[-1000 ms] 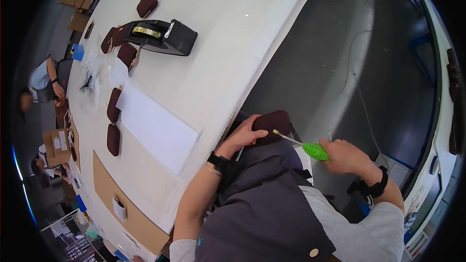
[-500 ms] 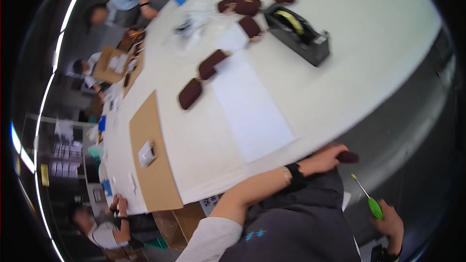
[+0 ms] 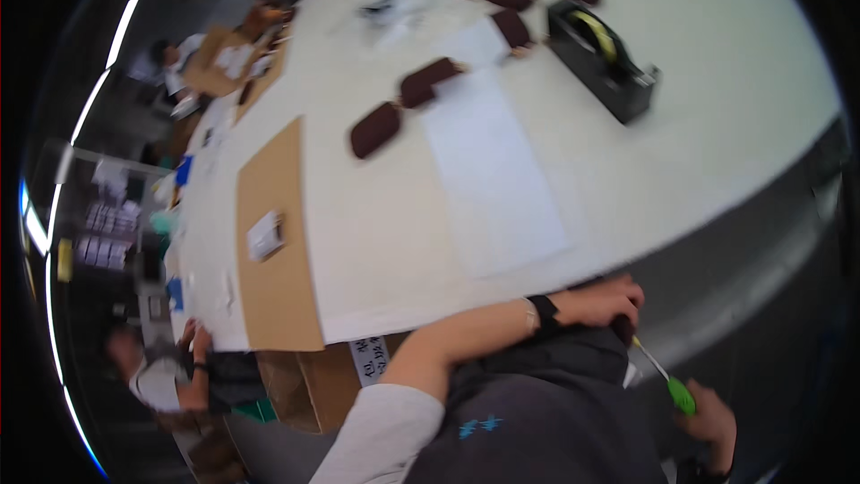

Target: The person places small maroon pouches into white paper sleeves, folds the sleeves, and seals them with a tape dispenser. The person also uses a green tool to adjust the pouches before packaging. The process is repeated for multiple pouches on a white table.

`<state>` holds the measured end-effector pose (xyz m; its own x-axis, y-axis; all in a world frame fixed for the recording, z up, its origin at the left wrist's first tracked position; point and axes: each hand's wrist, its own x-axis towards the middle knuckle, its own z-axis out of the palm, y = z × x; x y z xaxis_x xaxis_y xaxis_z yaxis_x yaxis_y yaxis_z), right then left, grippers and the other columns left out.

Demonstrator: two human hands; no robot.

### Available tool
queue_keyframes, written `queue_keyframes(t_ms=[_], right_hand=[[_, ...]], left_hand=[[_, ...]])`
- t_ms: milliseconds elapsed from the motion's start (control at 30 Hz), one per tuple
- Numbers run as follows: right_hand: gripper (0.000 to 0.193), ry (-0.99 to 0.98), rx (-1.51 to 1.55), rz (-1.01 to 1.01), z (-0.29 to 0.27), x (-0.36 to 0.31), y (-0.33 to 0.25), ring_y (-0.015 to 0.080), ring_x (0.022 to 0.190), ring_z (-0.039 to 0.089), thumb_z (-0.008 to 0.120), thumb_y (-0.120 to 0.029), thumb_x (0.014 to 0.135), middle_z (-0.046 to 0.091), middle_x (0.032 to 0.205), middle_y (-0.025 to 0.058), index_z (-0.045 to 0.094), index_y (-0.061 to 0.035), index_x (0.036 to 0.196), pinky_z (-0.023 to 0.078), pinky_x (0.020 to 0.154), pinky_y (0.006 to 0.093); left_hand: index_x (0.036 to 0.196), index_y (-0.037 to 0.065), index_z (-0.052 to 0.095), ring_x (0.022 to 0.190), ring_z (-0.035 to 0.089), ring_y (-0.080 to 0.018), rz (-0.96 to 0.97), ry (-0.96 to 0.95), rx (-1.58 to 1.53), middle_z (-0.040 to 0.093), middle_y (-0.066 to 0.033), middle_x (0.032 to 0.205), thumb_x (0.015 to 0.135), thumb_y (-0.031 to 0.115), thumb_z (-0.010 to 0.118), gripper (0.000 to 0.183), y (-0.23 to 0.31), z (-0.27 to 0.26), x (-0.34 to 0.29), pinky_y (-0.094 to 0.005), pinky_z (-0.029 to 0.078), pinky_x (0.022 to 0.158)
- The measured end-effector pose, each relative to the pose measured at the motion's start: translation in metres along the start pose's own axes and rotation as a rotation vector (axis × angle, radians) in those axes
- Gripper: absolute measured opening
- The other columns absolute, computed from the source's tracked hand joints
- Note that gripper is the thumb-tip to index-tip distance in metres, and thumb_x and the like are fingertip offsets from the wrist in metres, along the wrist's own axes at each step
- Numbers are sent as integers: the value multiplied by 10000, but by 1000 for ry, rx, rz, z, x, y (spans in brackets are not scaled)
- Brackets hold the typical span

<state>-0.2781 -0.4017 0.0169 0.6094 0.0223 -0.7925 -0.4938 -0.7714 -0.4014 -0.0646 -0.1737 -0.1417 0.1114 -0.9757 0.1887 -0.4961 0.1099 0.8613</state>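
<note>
Near the table's front edge, my left hand (image 3: 611, 302) is closed around a dark maroon case (image 3: 623, 332), mostly hidden by the fingers. My right hand (image 3: 712, 419), lower down at the right, grips the green handle of a screwdriver (image 3: 683, 396). Its thin metal shaft points up toward the case, and the tip is close to it; I cannot tell whether they touch. Similar maroon cases lie on the table, among them one at the left end (image 3: 375, 130) and another beside it (image 3: 430, 82).
White paper (image 3: 502, 179) lies in front of me, with a black tape dispenser (image 3: 602, 58) beyond it. A cardboard sheet (image 3: 273, 296) carries a small white pack (image 3: 265, 236). Under the table edge stands a cardboard box (image 3: 309, 390). Other people work along the left side.
The view has shifted, so the table's things sit farther right and higher. The screwdriver's tip has come up to the case in my left hand; before, a gap showed between them.
</note>
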Motion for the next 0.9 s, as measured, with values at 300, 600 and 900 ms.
queue_keyframes(t_ms=[300,600,900], right_hand=[[281,9,31,176,5,-6,-7,383,836,638,624,-151,782,647,823,195,510,-58,1021,480,700,452],[279,7,71,141,17,3,4,425,860,620,570,-118,752,652,841,220,530,-37,1016,490,763,485],[325,799,273,-60,-58,26,-15,414,647,540,631,-118,784,537,696,223,450,15,1018,422,598,392]], left_hand=[[995,125,687,1040,497,-329,-142,-115,70,498,-103,1269,644,-176,546,483,28,-15,1,-379,441,900],[986,124,687,1080,492,-342,-58,-54,56,481,-134,1291,606,-177,554,503,20,-11,-4,-383,426,910],[1027,110,665,1014,521,-210,-202,109,-400,555,-38,1156,701,-94,538,405,78,-47,7,-321,432,872]])
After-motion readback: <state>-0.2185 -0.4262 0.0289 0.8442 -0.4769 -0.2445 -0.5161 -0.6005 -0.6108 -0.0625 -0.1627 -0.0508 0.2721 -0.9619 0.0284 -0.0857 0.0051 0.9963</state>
